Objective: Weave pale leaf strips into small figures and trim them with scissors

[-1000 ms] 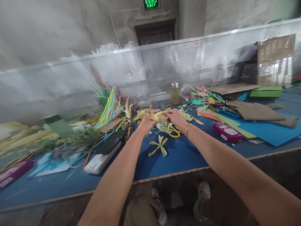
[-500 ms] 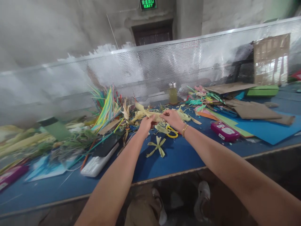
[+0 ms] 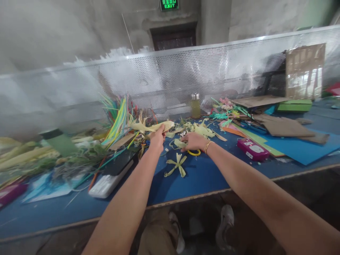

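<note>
A long pale strip of corn husk [image 3: 168,125] is pinched between the thumb and fingers of my left hand [image 3: 158,138], held up over the littered middle of the table. Low over the table, my right hand [image 3: 195,141] has its fingers curved and somewhat apart, beside a loose curled husk piece [image 3: 180,143]. Directly under that hand shows a yellow loop handle [image 3: 195,153], probably of scissors; the rest is covered. Nearer the table's front lies a flower-like shape of husk strips [image 3: 177,164], its several arms spread.
Husk scraps [image 3: 203,130] lie behind my hands, with a glass bottle [image 3: 196,106] at the perforated metal screen [image 3: 186,76]. Colourful strips [image 3: 119,122] and a white-and-black box [image 3: 106,184] are left. Rightward are a magenta case [image 3: 253,149], blue sheets [image 3: 302,150] and cardboard [image 3: 287,124].
My right hand has come off the husk strip and moved down towards the yellow handle. The left hand has shifted left, still holding the strip.
</note>
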### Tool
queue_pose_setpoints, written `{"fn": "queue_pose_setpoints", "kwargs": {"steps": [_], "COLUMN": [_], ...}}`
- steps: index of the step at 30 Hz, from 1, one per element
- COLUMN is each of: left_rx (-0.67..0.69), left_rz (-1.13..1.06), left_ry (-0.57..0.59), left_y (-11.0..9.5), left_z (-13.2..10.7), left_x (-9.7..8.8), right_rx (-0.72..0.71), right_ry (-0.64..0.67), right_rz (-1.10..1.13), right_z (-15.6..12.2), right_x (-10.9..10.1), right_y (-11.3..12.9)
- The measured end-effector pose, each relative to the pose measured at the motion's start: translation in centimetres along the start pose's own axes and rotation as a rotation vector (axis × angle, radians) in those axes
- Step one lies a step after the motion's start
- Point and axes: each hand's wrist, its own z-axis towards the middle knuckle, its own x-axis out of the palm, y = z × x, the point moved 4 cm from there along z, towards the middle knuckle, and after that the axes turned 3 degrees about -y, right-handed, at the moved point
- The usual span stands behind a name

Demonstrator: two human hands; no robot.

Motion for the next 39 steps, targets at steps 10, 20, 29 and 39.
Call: {"fn": "queue_pose_setpoints", "kwargs": {"steps": [10, 20, 29, 39], "left_rx": [0.018, 0.012, 0.014, 0.036], "left_rz": [-0.023, 0.009, 0.028, 0.028], "left_ry": [0.015, 0.048, 0.030, 0.007], "left_y": [0.1, 0.0, -0.1, -0.2], "left_z": [-0.2, -0.6, -0.4, -0.4], "left_x": [0.1, 0.2, 0.1, -0.2], "right_rx": [0.572, 0.524, 0.706, 0.359], "right_ry": [-0.382, -0.007, -0.432, 0.144], "right_rz": [-0.096, -0.141, -0.253, -0.171], "right_z": [-0.3, 0.3, -1.5, -1.0], "right_x": [-3.6, -1.1, -4.3, -3.0], "right_y": [-6.6, -8.2, -8.3, -2.4]}}
